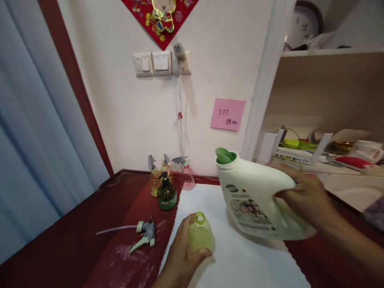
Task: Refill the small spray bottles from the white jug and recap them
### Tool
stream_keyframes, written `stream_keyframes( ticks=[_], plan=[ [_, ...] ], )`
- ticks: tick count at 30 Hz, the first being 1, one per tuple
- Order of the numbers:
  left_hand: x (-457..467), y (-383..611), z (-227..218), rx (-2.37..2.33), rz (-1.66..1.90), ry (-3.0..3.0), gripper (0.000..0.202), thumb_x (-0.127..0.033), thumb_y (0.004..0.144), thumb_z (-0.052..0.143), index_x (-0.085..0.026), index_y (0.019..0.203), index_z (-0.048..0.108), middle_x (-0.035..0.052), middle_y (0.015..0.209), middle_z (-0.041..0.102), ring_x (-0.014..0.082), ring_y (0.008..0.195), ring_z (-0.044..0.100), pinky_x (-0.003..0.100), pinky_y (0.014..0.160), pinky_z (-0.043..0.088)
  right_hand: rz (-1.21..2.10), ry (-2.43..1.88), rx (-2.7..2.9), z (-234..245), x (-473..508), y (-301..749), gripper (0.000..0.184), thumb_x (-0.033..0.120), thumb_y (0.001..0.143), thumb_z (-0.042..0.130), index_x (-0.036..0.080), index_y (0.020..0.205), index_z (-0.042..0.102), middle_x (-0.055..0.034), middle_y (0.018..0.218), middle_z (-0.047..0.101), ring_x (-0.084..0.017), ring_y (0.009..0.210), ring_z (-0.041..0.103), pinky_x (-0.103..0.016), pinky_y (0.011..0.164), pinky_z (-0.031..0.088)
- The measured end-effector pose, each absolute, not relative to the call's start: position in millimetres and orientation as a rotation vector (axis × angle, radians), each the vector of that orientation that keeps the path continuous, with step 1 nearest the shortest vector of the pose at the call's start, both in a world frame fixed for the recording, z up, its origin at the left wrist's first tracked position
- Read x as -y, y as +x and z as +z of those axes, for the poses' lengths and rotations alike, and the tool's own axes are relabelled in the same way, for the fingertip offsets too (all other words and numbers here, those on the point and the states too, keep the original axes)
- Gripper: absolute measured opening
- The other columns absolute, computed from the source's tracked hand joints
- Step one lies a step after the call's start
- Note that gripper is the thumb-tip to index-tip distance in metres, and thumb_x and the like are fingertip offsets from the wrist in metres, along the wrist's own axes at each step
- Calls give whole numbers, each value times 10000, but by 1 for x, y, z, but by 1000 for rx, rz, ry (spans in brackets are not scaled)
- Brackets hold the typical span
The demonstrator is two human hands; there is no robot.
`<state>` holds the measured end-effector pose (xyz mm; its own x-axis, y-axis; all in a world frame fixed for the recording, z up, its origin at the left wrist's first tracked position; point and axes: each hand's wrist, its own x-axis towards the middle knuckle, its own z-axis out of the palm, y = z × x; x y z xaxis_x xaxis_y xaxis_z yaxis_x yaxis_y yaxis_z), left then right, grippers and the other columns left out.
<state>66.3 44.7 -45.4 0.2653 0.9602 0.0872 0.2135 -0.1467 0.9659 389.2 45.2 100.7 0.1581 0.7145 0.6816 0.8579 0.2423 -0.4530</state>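
My left hand (pixel 180 256) had its fingers wrapped around a small yellow-green bottle (pixel 199 233), uncapped and upright on the white cloth (pixel 240 260) covering the surface. My right hand (pixel 303 196) gripped a white detergent jug (pixel 255 196) by its handle, tilted, its green spout above and right of the bottle

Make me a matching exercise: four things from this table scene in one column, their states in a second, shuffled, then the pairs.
1. big white jug
2. small yellow bottle
3. loose spray head
4. dark pump bottle

a. lying flat on the red table
b. upright, open mouth, gripped by left hand
c. standing by the wall among spray bottles
d. tilted, held by right hand

Pairs: 1-d, 2-b, 3-a, 4-c
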Motion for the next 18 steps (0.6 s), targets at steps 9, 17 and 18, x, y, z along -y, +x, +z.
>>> stream_keyframes(
  ticks=[9, 17, 18],
  plan=[
    [-53, 60, -65, -1071, 1035, 1595, 832, -290, 729, 727, -209, 1486, 390, 138, 1583, 443, 356, 1515, 329, 478, 1273, 240, 167, -1288, 1114, 34, -90, 339, 489, 285, 698, 573, 190, 1155, 719, -65, 1062, 793, -263, 916, 726, -391, 823, 576],
    [-57, 64, -67, -1026, 1105, 1493, 877, -311, 686, 776, -181, 1466, 396, 164, 1583, 447, 360, 1497, 365, 475, 1268, 256, 221, -1337, 1114, 0, -96, 329, 531, 245, 692, 546, 207, 1207, 669, -64, 1034, 775, -270, 928, 701, -404, 841, 547],
    [-56, 65, -65, -1014, 1123, 1474, 871, -315, 687, 773, -181, 1463, 400, 161, 1581, 450, 361, 1499, 361, 474, 1263, 267, 215, -1332, 1133, 0, -95, 331, 542, 246, 682, 549, 207, 1210, 665, -70, 1053, 767, -275, 949, 697, -414, 867, 542]
  ],
)
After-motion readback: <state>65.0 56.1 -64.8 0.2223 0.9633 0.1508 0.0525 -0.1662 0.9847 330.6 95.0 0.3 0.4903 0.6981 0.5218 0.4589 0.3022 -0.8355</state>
